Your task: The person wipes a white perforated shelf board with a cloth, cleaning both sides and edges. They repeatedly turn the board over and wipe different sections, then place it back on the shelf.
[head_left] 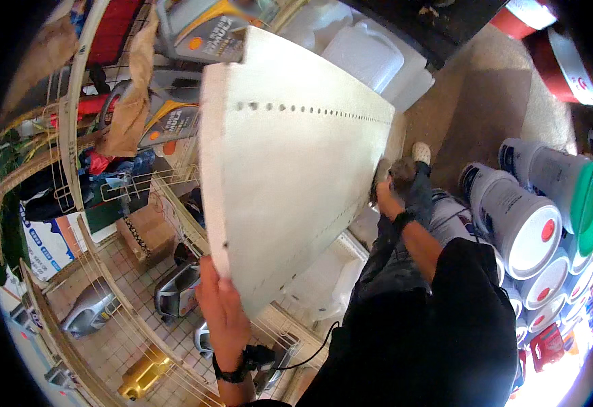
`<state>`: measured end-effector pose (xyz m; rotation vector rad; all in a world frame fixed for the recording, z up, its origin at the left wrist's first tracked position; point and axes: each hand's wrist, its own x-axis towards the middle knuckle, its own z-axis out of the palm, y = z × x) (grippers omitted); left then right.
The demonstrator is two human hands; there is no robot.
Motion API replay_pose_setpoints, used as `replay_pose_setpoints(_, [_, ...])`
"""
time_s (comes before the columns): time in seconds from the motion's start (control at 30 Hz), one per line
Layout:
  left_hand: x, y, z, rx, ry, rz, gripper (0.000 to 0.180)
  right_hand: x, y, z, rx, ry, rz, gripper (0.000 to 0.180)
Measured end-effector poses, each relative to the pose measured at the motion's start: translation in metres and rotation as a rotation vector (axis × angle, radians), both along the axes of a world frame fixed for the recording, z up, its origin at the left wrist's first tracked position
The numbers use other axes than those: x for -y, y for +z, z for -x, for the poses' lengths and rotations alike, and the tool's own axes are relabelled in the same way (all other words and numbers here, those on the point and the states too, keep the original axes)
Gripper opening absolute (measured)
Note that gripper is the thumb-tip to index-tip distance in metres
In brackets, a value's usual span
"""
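A large off-white shelf panel [303,163] with a row of small holes along its upper side stands tilted in front of me. My left hand [223,312] is closed on its lower left corner, with the fingers along the thick edge. At the panel's far right end, my right hand [386,197] is closed on a crumpled grey-brown rag [399,173]. Part of the rag seems to touch the panel's edge; the exact contact is too small to make out. Dark bands circle both wrists, and a black cable hangs by the left one.
Wire racks [133,319] on the left hold several oil jugs [174,122], a cardboard box [147,234] and a gold bottle [145,373]. Translucent plastic jugs [364,57] stand beyond the panel. White buckets [530,234] are stacked at right, and red-and-white tubs [561,68] at far right.
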<state>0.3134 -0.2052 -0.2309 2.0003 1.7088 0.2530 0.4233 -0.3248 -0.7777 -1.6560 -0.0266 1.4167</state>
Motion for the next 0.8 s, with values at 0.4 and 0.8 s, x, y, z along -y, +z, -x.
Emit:
replay_pose_setpoints(0.4, [0.000, 0.008, -0.004, 0.101, -0.155, 0.118, 0.029, -0.161, 0.314, -0.062, 1.005, -0.076, -0.781, 0.063])
replay_pose_setpoints(0.8, [-0.010, -0.003, 0.006, 0.127, -0.022, 0.066, 0.060, -0.056, 0.005, -0.039, 0.062, -0.085, -0.205, 0.061])
